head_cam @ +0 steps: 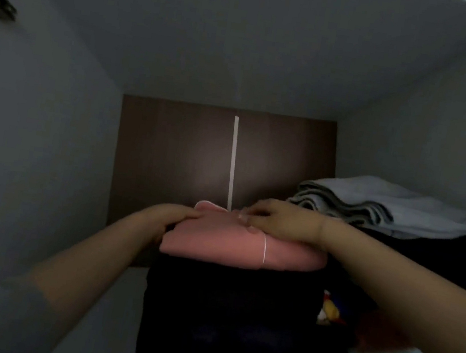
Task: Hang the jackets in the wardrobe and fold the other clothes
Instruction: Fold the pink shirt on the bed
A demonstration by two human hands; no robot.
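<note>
Dimly, two hands, left hand [172,217] and right hand [276,220], apparently pressing one pink garment [225,244]

Lighting: dim throughout; you are looking into a shaded wardrobe compartment [244,43] whose pale walls read as flat grey. Brightest zone: a soft glow on the brown back panel [187,155], either side of the thin white strip [232,161]. Shadows: the dark folded stack [236,311] is nearly black, with no fold detail you can read; your forearms darken toward the lower corners. Colour: muted; only the pink folded garment [231,245] keeps clear hue. Sharpness: soft overall, with smeared edges on your left hand [172,217] and right hand [276,220]. Distortion: wide-angle; the walls splay outward and the corners stretch. Glare: none visible.
</note>
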